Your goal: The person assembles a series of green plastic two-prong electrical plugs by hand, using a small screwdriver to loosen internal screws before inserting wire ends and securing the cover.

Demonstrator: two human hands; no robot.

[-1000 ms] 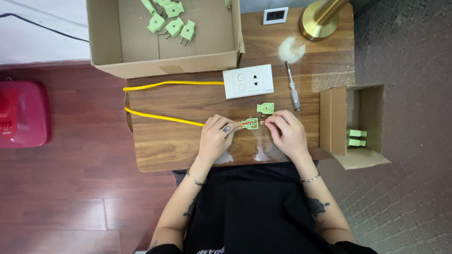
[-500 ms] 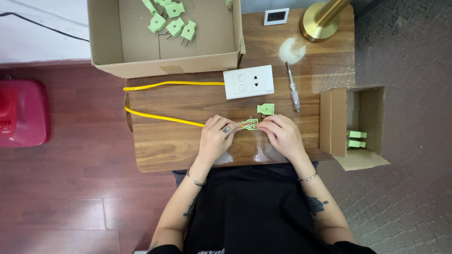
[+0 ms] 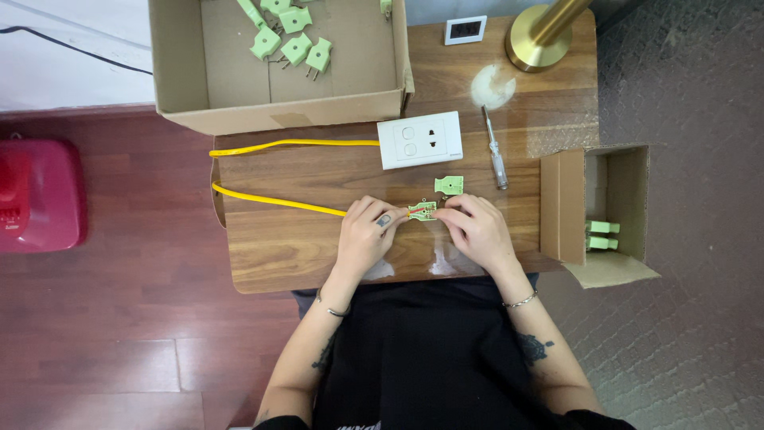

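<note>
Both hands meet over the near middle of the wooden counter (image 3: pixel 318 247), and between them sits an opened green plug (image 3: pixel 422 210) with red wire showing inside it. The left hand (image 3: pixel 368 236) has its grip closed on the plug's left end, where the yellow cable (image 3: pixel 270 197) runs in; thumb and forefinger pinch there, the other fingers curled under. The right hand (image 3: pixel 473 229) has its grip closed on the plug's right end, fingertips pressed to it from the other side. The plug lies low over the counter; whether it touches the wood cannot be told.

Just beyond the grip, a little to the right, lies a loose green plug cover (image 3: pixel 450 185), apart from the fingers. Farther out from it stands a white socket plate (image 3: pixel 420 139), with the cable's other end reaching its left edge. To the right of the plate lies a screwdriver (image 3: pixel 495 150), pointing away from the person. Well beyond the grip, to the left, an open cardboard box (image 3: pixel 239 72) holds several green plugs (image 3: pixel 296 36). Off to the right of the right hand, a smaller box (image 3: pixel 593 211) lies on its side with more green pieces inside. A brass lamp base (image 3: pixel 535 40) stands at the counter's far right corner.
</note>
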